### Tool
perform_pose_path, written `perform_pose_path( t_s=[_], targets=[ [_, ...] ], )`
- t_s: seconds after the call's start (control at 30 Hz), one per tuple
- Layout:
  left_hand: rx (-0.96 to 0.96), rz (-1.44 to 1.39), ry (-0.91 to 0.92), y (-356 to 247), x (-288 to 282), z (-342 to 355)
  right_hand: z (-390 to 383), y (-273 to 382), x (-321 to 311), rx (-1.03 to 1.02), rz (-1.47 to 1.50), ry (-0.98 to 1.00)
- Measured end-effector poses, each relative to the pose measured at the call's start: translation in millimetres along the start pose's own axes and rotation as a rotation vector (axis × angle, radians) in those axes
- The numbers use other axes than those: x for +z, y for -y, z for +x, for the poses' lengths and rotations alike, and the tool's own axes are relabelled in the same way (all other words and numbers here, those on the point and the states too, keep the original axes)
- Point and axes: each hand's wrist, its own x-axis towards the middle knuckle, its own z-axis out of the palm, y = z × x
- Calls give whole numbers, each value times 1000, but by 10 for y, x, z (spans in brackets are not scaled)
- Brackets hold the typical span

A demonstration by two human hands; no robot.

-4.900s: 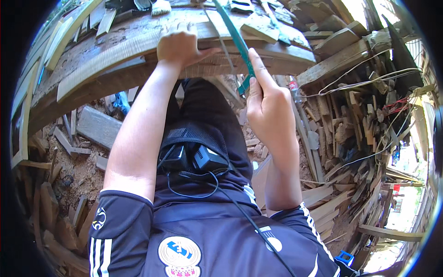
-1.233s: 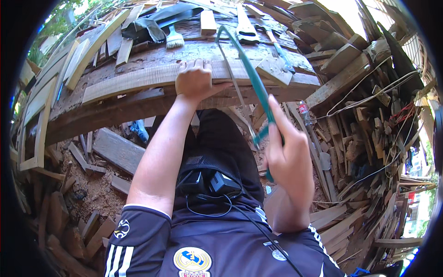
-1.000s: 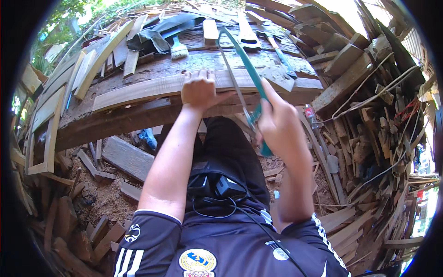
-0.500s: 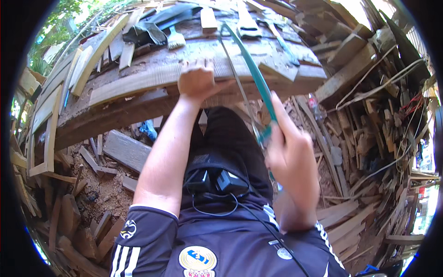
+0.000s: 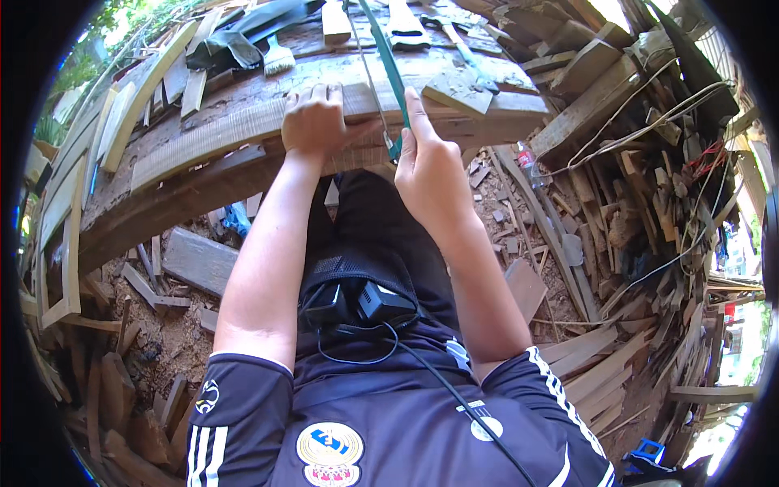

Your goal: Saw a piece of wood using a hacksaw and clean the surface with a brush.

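My right hand (image 5: 432,166) is wrapped around the handle of a bow saw with a teal frame (image 5: 388,66), its index finger stretched along the frame. The saw's thin blade crosses a long pale wooden board (image 5: 207,146) at the front edge of a rough workbench (image 5: 122,215). Just left of the blade, my left hand (image 5: 312,122) presses on the board, fingers curled over it and thumb pointing toward the blade. Whether the teeth are inside a cut cannot be made out.
On the bench lie a paintbrush (image 5: 278,58), a handsaw (image 5: 405,26), a hammer-like tool (image 5: 469,57), a flat wood piece (image 5: 459,91) and black sheeting (image 5: 223,50). A wooden frame (image 5: 63,243) leans at the left. Scrap wood (image 5: 625,195) is heaped at the right.
My right hand has pushed the saw forward, away from my body, its handle end now close to the board. The left hand keeps its place on the board. The whole view has shifted slightly.
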Motion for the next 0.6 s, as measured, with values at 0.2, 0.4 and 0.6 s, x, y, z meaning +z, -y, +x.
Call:
perform_pose_path(
  t_s=[0.2, 0.4, 0.6],
  targets=[
    [-22, 19, -20, -12, -17, -24, -828, 100, -633, 84, 154, 64],
    [-17, -22, 34, -35, -19, 2, 99, -122, -63, 25, 124, 28],
    [-11, 21, -85, 62, 6, 11, -813, 197, -653, 36, 81, 134]
  ],
)
